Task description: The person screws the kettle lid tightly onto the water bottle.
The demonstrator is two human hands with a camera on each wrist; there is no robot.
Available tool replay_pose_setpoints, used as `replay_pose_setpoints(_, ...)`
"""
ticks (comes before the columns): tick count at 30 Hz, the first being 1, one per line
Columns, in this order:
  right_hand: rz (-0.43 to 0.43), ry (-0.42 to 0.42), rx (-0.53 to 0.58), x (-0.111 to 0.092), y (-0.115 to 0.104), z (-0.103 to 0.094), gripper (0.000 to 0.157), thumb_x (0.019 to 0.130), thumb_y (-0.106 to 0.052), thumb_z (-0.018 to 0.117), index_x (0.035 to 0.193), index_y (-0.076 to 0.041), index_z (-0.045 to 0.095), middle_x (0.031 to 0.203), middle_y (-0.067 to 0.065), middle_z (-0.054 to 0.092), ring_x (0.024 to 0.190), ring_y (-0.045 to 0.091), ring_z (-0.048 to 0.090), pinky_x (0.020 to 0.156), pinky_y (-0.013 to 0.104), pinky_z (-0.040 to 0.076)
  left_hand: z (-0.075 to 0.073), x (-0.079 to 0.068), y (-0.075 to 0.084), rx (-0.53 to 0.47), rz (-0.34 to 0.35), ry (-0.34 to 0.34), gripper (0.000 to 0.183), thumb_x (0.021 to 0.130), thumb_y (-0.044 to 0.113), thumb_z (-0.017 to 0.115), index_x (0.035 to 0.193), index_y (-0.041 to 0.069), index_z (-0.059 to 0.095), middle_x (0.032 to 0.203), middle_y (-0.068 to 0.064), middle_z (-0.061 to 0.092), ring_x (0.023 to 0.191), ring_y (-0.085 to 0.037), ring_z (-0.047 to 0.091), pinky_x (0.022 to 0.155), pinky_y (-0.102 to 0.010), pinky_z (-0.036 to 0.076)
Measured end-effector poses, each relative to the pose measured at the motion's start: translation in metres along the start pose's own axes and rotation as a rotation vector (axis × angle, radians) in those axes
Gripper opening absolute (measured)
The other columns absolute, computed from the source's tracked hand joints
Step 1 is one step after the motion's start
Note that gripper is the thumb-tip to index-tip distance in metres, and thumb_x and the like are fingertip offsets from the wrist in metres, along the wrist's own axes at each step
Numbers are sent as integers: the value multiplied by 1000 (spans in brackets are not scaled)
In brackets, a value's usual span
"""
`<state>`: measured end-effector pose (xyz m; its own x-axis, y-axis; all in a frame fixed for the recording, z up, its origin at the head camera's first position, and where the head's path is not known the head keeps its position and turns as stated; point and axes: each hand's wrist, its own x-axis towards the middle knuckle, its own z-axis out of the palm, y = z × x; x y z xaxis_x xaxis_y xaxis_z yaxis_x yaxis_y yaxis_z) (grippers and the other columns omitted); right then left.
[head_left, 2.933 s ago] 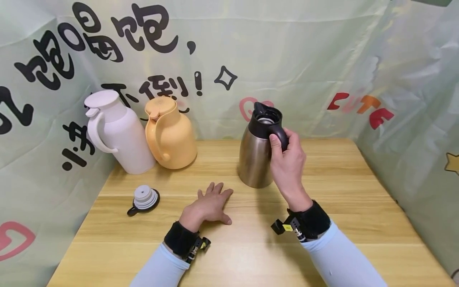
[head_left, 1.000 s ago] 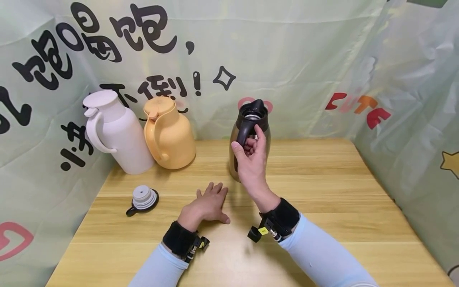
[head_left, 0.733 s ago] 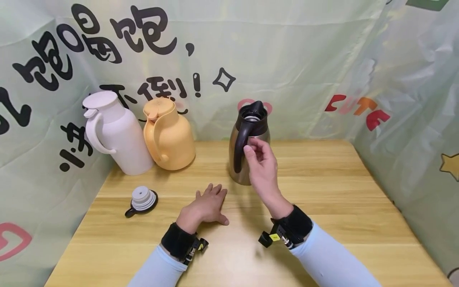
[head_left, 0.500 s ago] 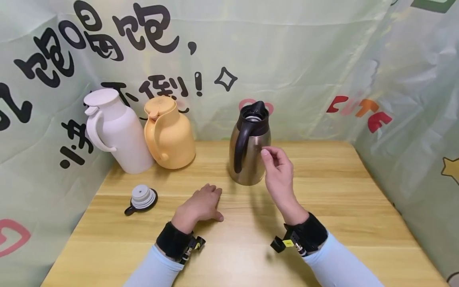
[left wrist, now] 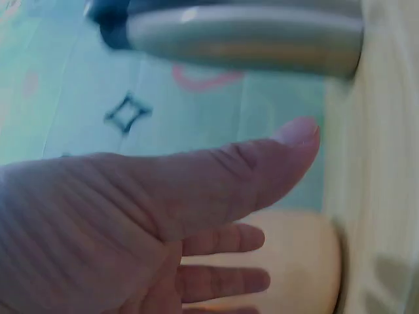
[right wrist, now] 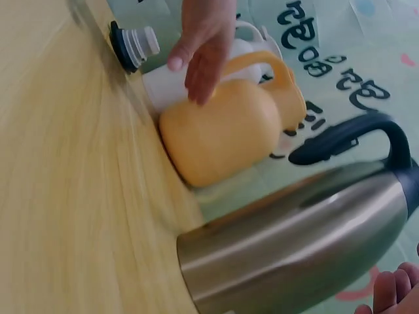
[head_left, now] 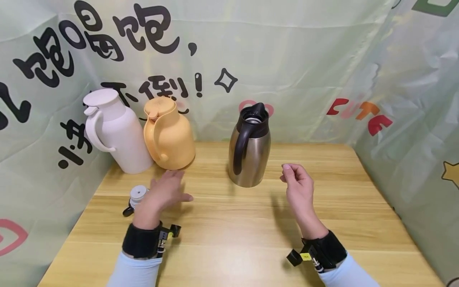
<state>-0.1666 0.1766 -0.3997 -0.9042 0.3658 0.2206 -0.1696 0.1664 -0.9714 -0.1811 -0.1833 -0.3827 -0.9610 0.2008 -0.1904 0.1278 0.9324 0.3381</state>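
Note:
A brushed-steel vacuum jug (head_left: 254,159) stands upright, lidless, its black handle towards the front. My right hand (head_left: 300,193) is apart from it on the right, fingers loosely curled round nothing. My left hand (head_left: 161,195) hovers over the table at the left, thumb and fingers stretched out, holding nothing. Partly hidden behind it in the head view is the jug's stopper lid (head_left: 138,192), upside down with its pale ribbed plug up. The right wrist view shows the lid (right wrist: 137,49) whole, black rim on the table.
At the back left, a yellow jug (head_left: 175,139) and a taller white jug (head_left: 125,135) stand side by side, both with lids on. A printed cloth (head_left: 305,71) encloses the wooden table (head_left: 229,247) at the back and sides.
My right hand has let go of the steel jug's handle and drawn back right; the jug's handle now faces front. My left hand has risen and moved left towards the stopper lid.

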Motion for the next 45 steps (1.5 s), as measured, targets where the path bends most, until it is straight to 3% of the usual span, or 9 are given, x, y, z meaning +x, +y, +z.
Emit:
replay_pose_setpoints(6,77,24,6,2,14,-12,35,95,-39,58,105,-5,64,91,14,57,78,21,59,73,22,52,-17,-5,-38,-66,-138,34,99,77,55,74,151,9,26,151,-30,27,134,-55,17,92,-85,9)
replay_pose_setpoints(9,98,27,9,2,20,-16,35,95,-38,58,106,-5,64,91,14,56,77,21,59,71,22,53,-21,-6,-52,-103,-188,36,99,79,52,73,151,6,22,148,-33,26,130,-60,18,91,-84,15)
replay_pose_setpoints(13,120,29,21,3,27,-19,34,96,-35,59,106,-3,63,88,11,56,75,18,58,68,21,53,-22,-6,-65,-126,-231,-2,101,80,49,72,150,-1,19,143,-38,27,123,-64,24,93,-75,29)
replay_pose_setpoints(17,130,38,34,5,31,-21,33,95,-34,60,106,-2,63,86,9,56,73,16,58,65,20,53,-21,-7,-72,-138,-269,-56,96,80,43,73,148,-4,23,140,-42,29,120,-65,26,95,-70,33)
replay_pose_setpoints(21,133,33,49,6,32,-22,35,95,-35,61,106,-2,63,85,9,56,72,16,58,65,20,53,-20,-7,-75,-132,-260,-103,87,81,35,71,146,-4,27,139,-41,33,120,-63,29,95,-68,34)
replay_pose_setpoints(30,145,17,44,6,34,-21,38,94,-38,60,107,-3,63,85,9,57,72,17,59,65,22,54,-18,-3,-73,-94,-231,-126,63,81,20,65,136,0,43,129,-35,42,107,-54,41,82,-58,41)
replay_pose_setpoints(39,141,8,41,6,35,-21,36,95,-37,59,108,-3,63,85,10,57,71,17,59,65,22,54,-12,2,-71,-115,-268,-110,66,79,19,70,135,1,41,120,-31,45,99,-49,42,75,-54,43)
replay_pose_setpoints(45,140,6,47,5,35,-20,36,95,-37,59,107,-3,62,85,10,57,71,17,59,65,23,54,-9,1,-63,-109,-243,-117,69,76,19,71,134,0,39,116,-29,47,95,-45,45,75,-51,43)
